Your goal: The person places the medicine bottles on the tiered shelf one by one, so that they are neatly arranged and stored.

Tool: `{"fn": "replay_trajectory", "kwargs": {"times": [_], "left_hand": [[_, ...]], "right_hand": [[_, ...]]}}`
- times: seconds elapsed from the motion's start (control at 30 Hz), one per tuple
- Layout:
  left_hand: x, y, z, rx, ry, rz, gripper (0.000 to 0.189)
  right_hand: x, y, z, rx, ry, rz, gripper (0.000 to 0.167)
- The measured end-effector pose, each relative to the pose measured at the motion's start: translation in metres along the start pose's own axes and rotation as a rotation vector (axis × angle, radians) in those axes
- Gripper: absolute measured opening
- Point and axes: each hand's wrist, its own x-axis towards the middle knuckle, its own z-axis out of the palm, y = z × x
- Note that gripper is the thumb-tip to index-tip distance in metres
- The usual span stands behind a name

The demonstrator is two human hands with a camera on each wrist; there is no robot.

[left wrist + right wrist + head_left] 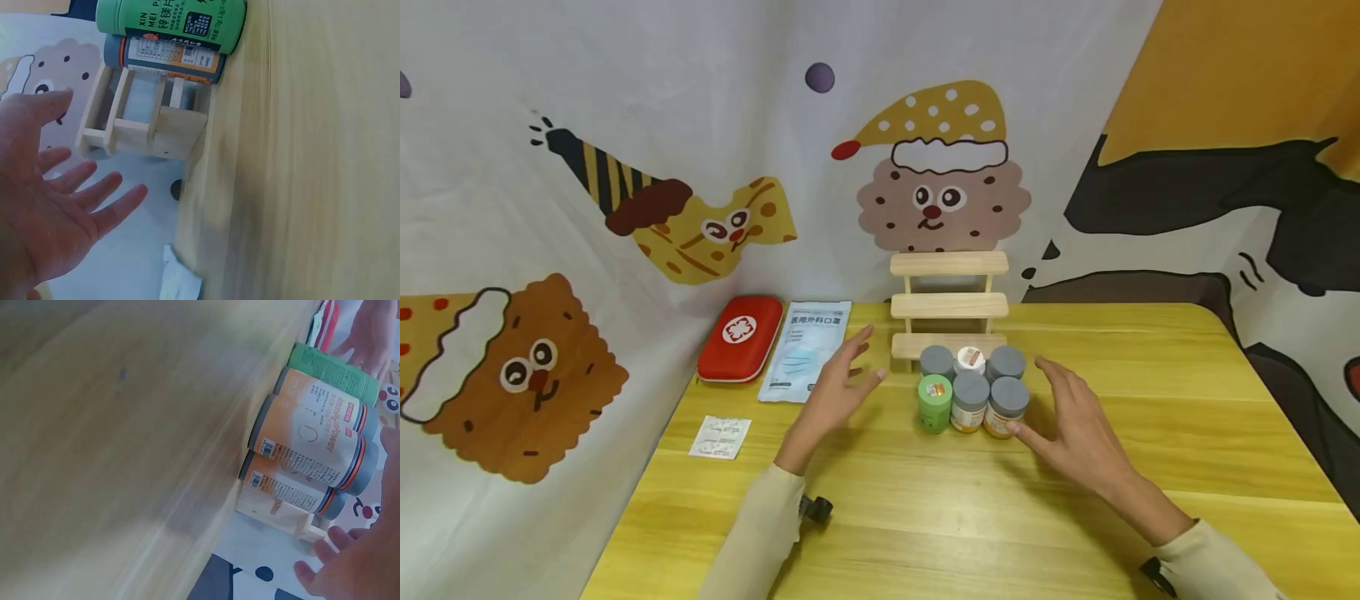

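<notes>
Fingers (1060, 379) spread wide, holding nothing

Left hand (835, 385) and right hand (1082, 433) flank six bottles (970, 390) near the far edge of the counter (880, 517); whether the right one touches is unclear. Uneven pressure could topple the tight cluster into the wooden rack (949, 306) behind. Lids hide the contents; the red case (737, 337), by the far-left corner, is closed too.

The head view looks forward and down on the yellow wood-grain table (880, 517) from farthest off. The left wrist view, rolled sideways, faces the pale stepped wooden rack (178, 132) from nearby. The right wrist view, rolled oppositely, seems low and close to the grey-lidded orange-and-white cylindrical bottles (306, 439), its foreground blurred. All three share the green cylindrical bottle (935, 407).
</notes>
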Motion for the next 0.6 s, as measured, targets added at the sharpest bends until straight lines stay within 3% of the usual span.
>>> {"fn": "replay_trajectory", "kwargs": {"times": [0.3, 0.47, 0.6], "left_hand": [[0.015, -0.007, 0.013, -0.328, 0.029, -0.174, 0.057], [0.026, -0.007, 0.025, -0.447, 0.090, -0.312, 0.058], [0.032, -0.013, 0.034, -0.523, 0.098, -0.391, 0.053]], "right_hand": [[0.002, -0.004, 0.003, 0.059, 0.081, -0.010, 0.091], [0.003, -0.007, 0.004, 0.089, 0.099, -0.019, 0.085], [0.005, -0.010, 0.006, 0.110, 0.121, -0.039, 0.083]]}}
